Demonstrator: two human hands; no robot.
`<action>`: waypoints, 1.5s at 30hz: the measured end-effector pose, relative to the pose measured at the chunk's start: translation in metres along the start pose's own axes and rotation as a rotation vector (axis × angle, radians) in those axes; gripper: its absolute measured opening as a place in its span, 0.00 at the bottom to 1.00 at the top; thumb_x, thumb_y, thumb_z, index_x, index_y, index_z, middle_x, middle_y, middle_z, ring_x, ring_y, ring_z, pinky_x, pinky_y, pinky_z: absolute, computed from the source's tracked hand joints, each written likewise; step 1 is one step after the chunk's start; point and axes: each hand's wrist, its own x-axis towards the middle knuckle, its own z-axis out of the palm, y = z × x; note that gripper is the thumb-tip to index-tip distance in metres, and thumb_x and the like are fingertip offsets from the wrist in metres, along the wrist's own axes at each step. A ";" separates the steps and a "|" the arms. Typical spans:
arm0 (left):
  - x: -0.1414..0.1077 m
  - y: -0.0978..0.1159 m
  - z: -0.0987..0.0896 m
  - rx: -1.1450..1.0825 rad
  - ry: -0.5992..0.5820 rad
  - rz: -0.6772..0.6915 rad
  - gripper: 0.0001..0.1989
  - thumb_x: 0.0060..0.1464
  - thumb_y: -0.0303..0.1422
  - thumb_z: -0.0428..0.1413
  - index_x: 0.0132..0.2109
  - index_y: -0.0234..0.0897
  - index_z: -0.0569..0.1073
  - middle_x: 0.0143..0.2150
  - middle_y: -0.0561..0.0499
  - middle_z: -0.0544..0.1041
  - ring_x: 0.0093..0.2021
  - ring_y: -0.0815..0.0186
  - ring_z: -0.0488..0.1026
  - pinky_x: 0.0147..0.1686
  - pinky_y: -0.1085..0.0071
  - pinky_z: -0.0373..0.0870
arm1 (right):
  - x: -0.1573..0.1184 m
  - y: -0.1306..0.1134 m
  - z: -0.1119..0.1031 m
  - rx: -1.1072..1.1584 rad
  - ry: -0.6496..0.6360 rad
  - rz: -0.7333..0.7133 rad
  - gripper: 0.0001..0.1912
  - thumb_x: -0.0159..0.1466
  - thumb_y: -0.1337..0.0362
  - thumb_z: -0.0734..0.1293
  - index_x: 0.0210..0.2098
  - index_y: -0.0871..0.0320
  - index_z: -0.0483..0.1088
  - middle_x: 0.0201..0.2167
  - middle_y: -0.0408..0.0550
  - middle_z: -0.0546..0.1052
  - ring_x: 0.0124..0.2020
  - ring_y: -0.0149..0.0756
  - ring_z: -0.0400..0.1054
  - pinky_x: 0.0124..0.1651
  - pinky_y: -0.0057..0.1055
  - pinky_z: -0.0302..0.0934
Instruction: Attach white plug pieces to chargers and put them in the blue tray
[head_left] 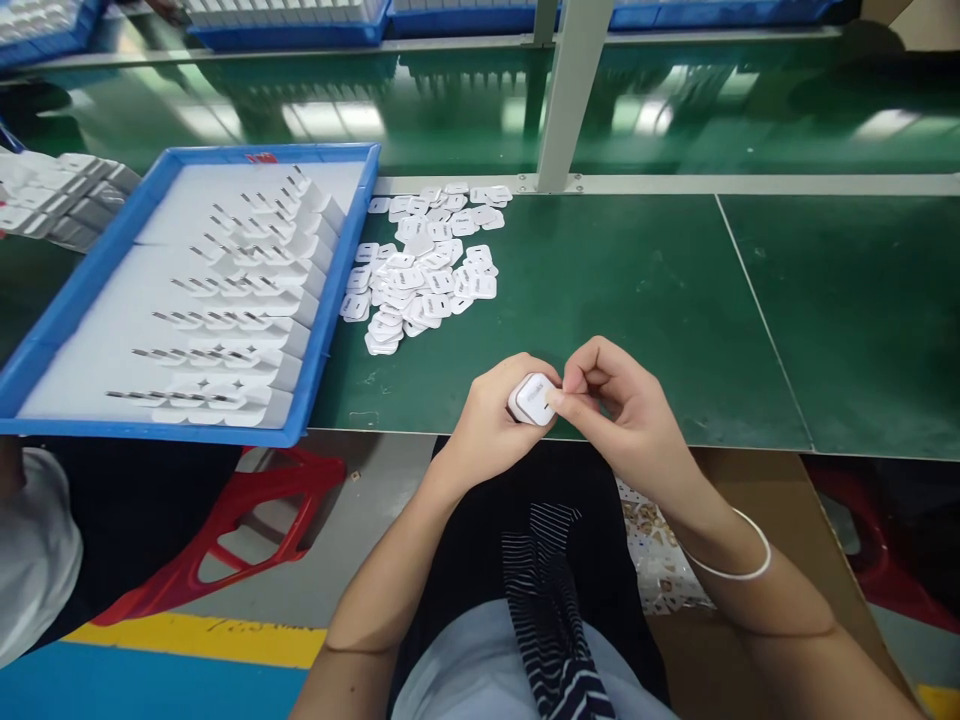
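Note:
My left hand (499,415) is wrapped round a white charger housing (532,400), whose end face with a small dark slot points up toward me. At its right edge, the thumb of my right hand (615,405) touches the face. The fingers of that hand are curled, and whether they hold anything cannot be made out. Ahead and to the left, many loose white cover plates (409,280) lie in a heap on the green table (637,290). Beside them, a blue-rimmed tray (300,400) holds rows of white chargers (255,345) with metal pins.
A metal post (570,95) rises from the rail at the table's back. More blue trays (292,35) stand beyond it. Stacked white parts (64,195) lie at the far left. Near a red stool (262,510), another person's white sleeve (41,550) shows. A cardboard box (772,540) sits below the table edge.

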 end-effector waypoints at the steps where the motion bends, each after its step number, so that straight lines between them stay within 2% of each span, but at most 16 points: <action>1: 0.000 0.001 -0.001 -0.030 0.002 -0.011 0.06 0.53 0.25 0.60 0.38 0.37 0.72 0.33 0.54 0.73 0.31 0.71 0.68 0.32 0.73 0.64 | 0.000 0.001 0.000 -0.007 -0.009 0.001 0.10 0.64 0.66 0.71 0.32 0.54 0.64 0.27 0.39 0.61 0.27 0.29 0.54 0.29 0.30 0.51; 5: 0.000 0.001 -0.006 -0.203 -0.054 -0.034 0.11 0.51 0.31 0.64 0.41 0.37 0.72 0.33 0.54 0.71 0.30 0.71 0.68 0.31 0.73 0.65 | 0.001 0.012 -0.001 0.195 -0.011 0.003 0.09 0.67 0.58 0.69 0.34 0.54 0.66 0.26 0.40 0.64 0.27 0.31 0.58 0.31 0.31 0.54; 8: -0.002 -0.002 -0.011 -0.322 -0.126 -0.012 0.15 0.50 0.39 0.64 0.42 0.36 0.71 0.34 0.50 0.72 0.32 0.68 0.69 0.31 0.70 0.65 | 0.004 0.021 -0.004 0.326 0.086 -0.043 0.10 0.70 0.55 0.65 0.36 0.53 0.68 0.23 0.40 0.64 0.26 0.32 0.58 0.32 0.33 0.55; 10: -0.003 -0.004 -0.013 -0.350 -0.127 0.001 0.14 0.53 0.41 0.61 0.40 0.36 0.71 0.34 0.49 0.71 0.32 0.67 0.68 0.31 0.69 0.64 | 0.007 0.027 -0.007 0.336 0.161 -0.045 0.11 0.70 0.54 0.64 0.35 0.53 0.69 0.23 0.41 0.63 0.26 0.33 0.57 0.31 0.33 0.54; 15: -0.004 -0.005 -0.013 -0.327 -0.103 0.004 0.07 0.55 0.35 0.60 0.38 0.37 0.72 0.33 0.49 0.72 0.33 0.67 0.68 0.30 0.69 0.63 | 0.012 0.040 -0.015 0.351 0.206 -0.006 0.10 0.69 0.57 0.67 0.33 0.54 0.70 0.23 0.41 0.63 0.26 0.32 0.56 0.31 0.31 0.52; 19: -0.004 -0.003 -0.012 -0.364 -0.083 0.025 0.09 0.54 0.36 0.61 0.38 0.36 0.72 0.33 0.49 0.72 0.31 0.67 0.67 0.29 0.70 0.63 | 0.011 0.046 -0.016 0.406 0.197 -0.027 0.07 0.69 0.61 0.67 0.34 0.54 0.71 0.24 0.41 0.65 0.27 0.31 0.58 0.32 0.31 0.53; 24: -0.008 -0.003 -0.008 -0.321 0.024 0.035 0.12 0.54 0.37 0.63 0.31 0.36 0.70 0.27 0.52 0.70 0.26 0.70 0.66 0.25 0.71 0.61 | 0.006 0.047 -0.014 0.377 0.201 -0.032 0.08 0.69 0.61 0.67 0.33 0.54 0.71 0.24 0.41 0.66 0.27 0.32 0.59 0.33 0.32 0.53; 27: -0.010 -0.003 -0.007 -0.275 0.050 0.042 0.13 0.57 0.38 0.61 0.31 0.36 0.69 0.27 0.53 0.70 0.25 0.71 0.65 0.25 0.72 0.61 | 0.004 0.048 -0.014 0.368 0.199 -0.036 0.07 0.69 0.61 0.67 0.33 0.55 0.71 0.25 0.41 0.67 0.27 0.32 0.59 0.33 0.32 0.53; 30: -0.009 -0.003 -0.007 -0.271 0.028 0.051 0.14 0.60 0.42 0.57 0.32 0.36 0.70 0.29 0.51 0.71 0.27 0.70 0.66 0.27 0.71 0.62 | 0.003 0.050 -0.013 0.369 0.202 -0.047 0.07 0.69 0.62 0.67 0.33 0.55 0.71 0.24 0.41 0.67 0.28 0.32 0.59 0.33 0.32 0.53; 33: -0.007 -0.001 -0.008 -0.310 -0.013 -0.004 0.17 0.65 0.41 0.51 0.33 0.35 0.72 0.30 0.49 0.72 0.29 0.68 0.66 0.30 0.69 0.62 | 0.003 0.052 -0.013 0.365 0.222 -0.060 0.08 0.69 0.62 0.67 0.33 0.55 0.71 0.24 0.41 0.67 0.28 0.31 0.59 0.34 0.32 0.53; 37: -0.006 0.000 -0.007 -0.360 0.011 -0.076 0.18 0.67 0.39 0.48 0.32 0.35 0.72 0.30 0.48 0.71 0.32 0.66 0.66 0.33 0.68 0.62 | 0.002 0.052 -0.013 0.378 0.241 -0.070 0.08 0.69 0.63 0.67 0.32 0.55 0.72 0.24 0.41 0.67 0.28 0.31 0.59 0.34 0.32 0.53; 39: -0.006 -0.003 -0.006 -0.414 0.023 -0.118 0.19 0.68 0.42 0.46 0.34 0.35 0.71 0.31 0.48 0.71 0.33 0.65 0.66 0.35 0.67 0.62 | 0.002 0.052 -0.013 0.394 0.250 -0.073 0.08 0.69 0.63 0.67 0.32 0.55 0.72 0.23 0.41 0.67 0.28 0.31 0.59 0.34 0.32 0.53; 41: -0.006 -0.006 -0.007 -0.488 0.003 -0.181 0.19 0.67 0.46 0.44 0.41 0.37 0.69 0.36 0.48 0.71 0.34 0.65 0.67 0.36 0.67 0.63 | 0.002 0.052 -0.013 0.410 0.261 -0.073 0.08 0.69 0.63 0.67 0.32 0.56 0.72 0.23 0.41 0.68 0.28 0.31 0.59 0.34 0.32 0.53; 43: -0.006 -0.005 -0.010 -0.498 -0.051 -0.251 0.18 0.65 0.49 0.47 0.49 0.40 0.66 0.43 0.47 0.72 0.40 0.64 0.69 0.40 0.67 0.65 | 0.002 0.052 -0.013 0.422 0.266 -0.068 0.08 0.69 0.63 0.67 0.32 0.56 0.72 0.23 0.41 0.68 0.27 0.31 0.59 0.34 0.32 0.53; 45: -0.006 0.003 -0.018 -0.409 -0.111 -0.294 0.18 0.63 0.46 0.54 0.54 0.42 0.63 0.49 0.47 0.70 0.47 0.62 0.69 0.46 0.66 0.67 | 0.002 0.052 -0.013 0.430 0.265 -0.061 0.07 0.68 0.63 0.68 0.32 0.56 0.73 0.23 0.41 0.68 0.27 0.31 0.60 0.34 0.32 0.53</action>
